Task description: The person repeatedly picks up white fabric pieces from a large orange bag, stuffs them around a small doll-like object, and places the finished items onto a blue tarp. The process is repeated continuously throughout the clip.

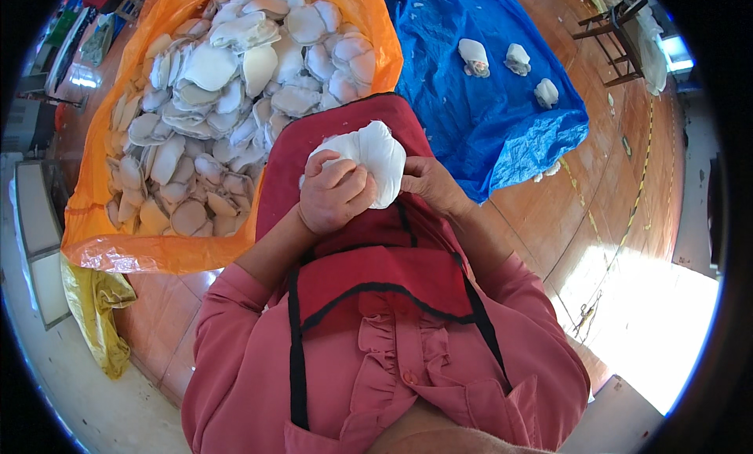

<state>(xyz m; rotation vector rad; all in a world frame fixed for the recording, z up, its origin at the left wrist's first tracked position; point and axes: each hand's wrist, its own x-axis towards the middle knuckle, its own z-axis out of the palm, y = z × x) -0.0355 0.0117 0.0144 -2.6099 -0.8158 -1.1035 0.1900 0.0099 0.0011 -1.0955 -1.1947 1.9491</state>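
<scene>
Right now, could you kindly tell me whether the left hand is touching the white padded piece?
Touching: the head view shows the left hand with its fingers curled against the left side of the white padded piece.

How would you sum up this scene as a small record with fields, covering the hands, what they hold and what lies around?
Left hand: left hand, fingers curled on a white padded piece
Right hand: right hand, at the piece's right edge, fingertips partly hidden
Clothing: red apron with dark trim, over a pink shirt
Ahead, left: orange sheet bearing a heap of whitish pads
Ahead, right: blue sheet with three white bundles
Floor: reddish-brown tiles
</scene>
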